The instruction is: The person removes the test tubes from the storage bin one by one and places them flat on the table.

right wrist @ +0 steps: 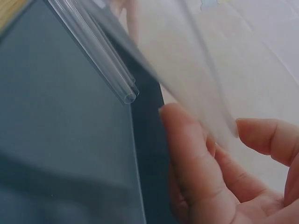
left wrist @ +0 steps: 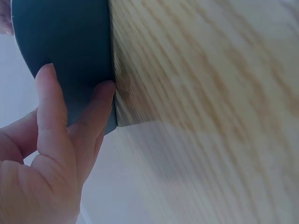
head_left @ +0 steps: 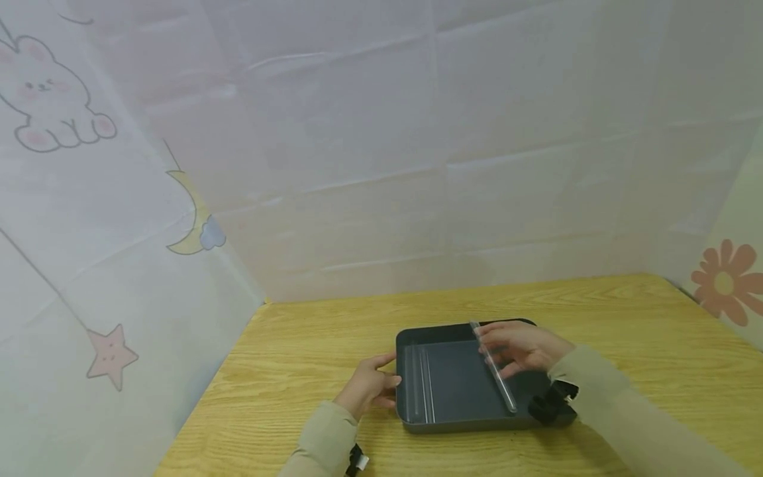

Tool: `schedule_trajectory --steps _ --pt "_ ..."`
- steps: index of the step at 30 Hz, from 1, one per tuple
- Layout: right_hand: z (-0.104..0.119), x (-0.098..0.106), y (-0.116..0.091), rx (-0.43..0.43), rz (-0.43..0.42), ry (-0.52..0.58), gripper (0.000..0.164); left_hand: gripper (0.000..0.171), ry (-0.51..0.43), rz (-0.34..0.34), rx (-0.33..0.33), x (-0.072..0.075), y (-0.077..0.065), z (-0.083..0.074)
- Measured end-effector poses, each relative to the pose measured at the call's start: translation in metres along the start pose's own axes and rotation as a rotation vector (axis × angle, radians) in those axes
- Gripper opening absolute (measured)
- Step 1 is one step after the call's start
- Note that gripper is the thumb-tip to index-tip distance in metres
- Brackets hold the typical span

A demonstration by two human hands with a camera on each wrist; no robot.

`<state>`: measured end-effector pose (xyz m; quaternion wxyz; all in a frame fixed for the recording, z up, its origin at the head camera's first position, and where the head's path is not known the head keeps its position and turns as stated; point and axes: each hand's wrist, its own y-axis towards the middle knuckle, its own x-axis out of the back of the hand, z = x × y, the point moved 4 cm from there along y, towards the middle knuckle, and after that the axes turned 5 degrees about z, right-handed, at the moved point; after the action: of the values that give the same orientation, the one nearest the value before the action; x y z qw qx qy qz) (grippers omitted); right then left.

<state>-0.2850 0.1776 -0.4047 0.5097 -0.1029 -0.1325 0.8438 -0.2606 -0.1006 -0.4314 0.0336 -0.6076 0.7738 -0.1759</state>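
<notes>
Tube (head_left: 505, 392), lower right: right hand (head_left: 521, 348) is pinching it | left hand (head_left: 366, 384), lower centre, is touching tray (head_left: 465, 426), fingers extended | bracing is probably helping

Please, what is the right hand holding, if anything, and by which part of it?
The right hand holds a clear tube, gripped between its far end and about its middle.

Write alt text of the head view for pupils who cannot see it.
A person's right hand holds a clear tube over a dark tray on a wood-grained table. The left hand touches the tray's left side, near other clear tubes lying inside.
</notes>
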Motion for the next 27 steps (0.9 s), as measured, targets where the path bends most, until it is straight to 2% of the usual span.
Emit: schedule_trajectory --steps 11,27 --pt "0.002 0.006 -0.009 0.012 0.022 -0.001 0.061 0.055 -0.009 -0.006 0.009 0.001 0.0 0.002" --pt "0.001 0.015 -0.021 0.028 0.038 -0.009 0.065 0.054 0.005 -0.001 0.0 0.001 0.0 0.0"
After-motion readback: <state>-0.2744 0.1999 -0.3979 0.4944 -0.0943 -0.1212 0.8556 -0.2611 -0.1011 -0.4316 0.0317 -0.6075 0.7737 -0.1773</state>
